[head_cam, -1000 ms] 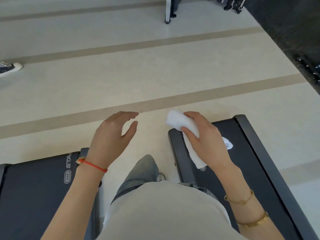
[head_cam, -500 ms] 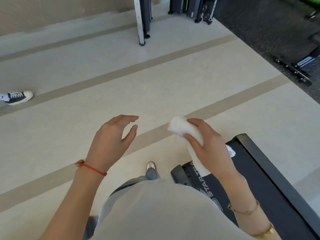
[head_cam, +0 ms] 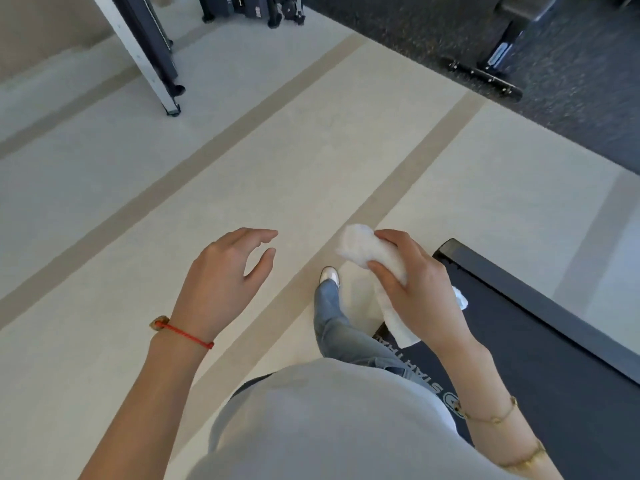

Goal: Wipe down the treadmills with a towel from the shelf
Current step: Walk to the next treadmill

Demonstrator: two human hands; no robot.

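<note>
While the pale floor (head_cam: 242,174) filled most of the view, it carried two tan stripes running diagonally, with dark rubber flooring (head_cam: 433,32) at 1 o'clock. One treadmill (head_cam: 540,344) was visible at 4 o'clock, black deck with partly hidden lettering. Gym equipment: one slanted frame (head_cam: 149,53) at 11 o'clock, one black base bar (head_cam: 485,77) at 2 o'clock. One towel (head_cam: 367,252), white, sat at 3 o'clock of centre, above the treadmill's near corner, its tail hanging below the palm. Two hands: right hand (head_cam: 419,289) gripped the towel, fingers and thumb curled round it; left hand (head_cam: 221,282) held nothing, fingers loosely bent, spread. One shoe tip (head_cam: 329,273) showed between them. Bracelets: one red cord (head_cam: 183,336) left, two gold right.
</note>
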